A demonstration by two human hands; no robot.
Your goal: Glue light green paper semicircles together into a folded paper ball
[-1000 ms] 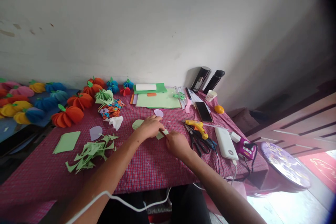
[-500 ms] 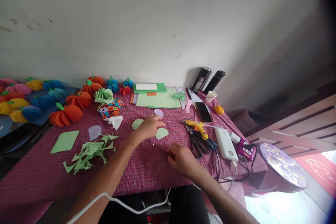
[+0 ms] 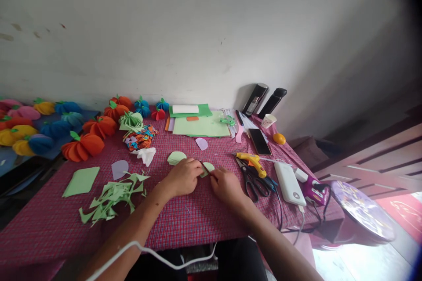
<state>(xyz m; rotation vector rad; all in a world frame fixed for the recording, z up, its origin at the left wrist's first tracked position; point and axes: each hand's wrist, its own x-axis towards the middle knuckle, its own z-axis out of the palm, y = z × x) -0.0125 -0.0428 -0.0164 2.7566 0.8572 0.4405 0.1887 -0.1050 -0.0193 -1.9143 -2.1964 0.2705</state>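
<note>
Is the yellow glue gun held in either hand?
No, the glue gun lies by the scissors, while the left hand and right hand are at a green paper piece.

Red plaid cloth on tbl (image 3: 184, 224) w/ green scraps (image 3: 114, 195), glue gun (image 3: 252, 163), scissors (image 3: 252, 184), phone (image 3: 260, 142).

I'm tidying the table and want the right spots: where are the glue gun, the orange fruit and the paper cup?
Glue gun (image 3: 252, 160): head view, yellow body.
Orange fruit (image 3: 279, 138): head view, middle.
Paper cup (image 3: 267, 121): head view, side wall.
</note>
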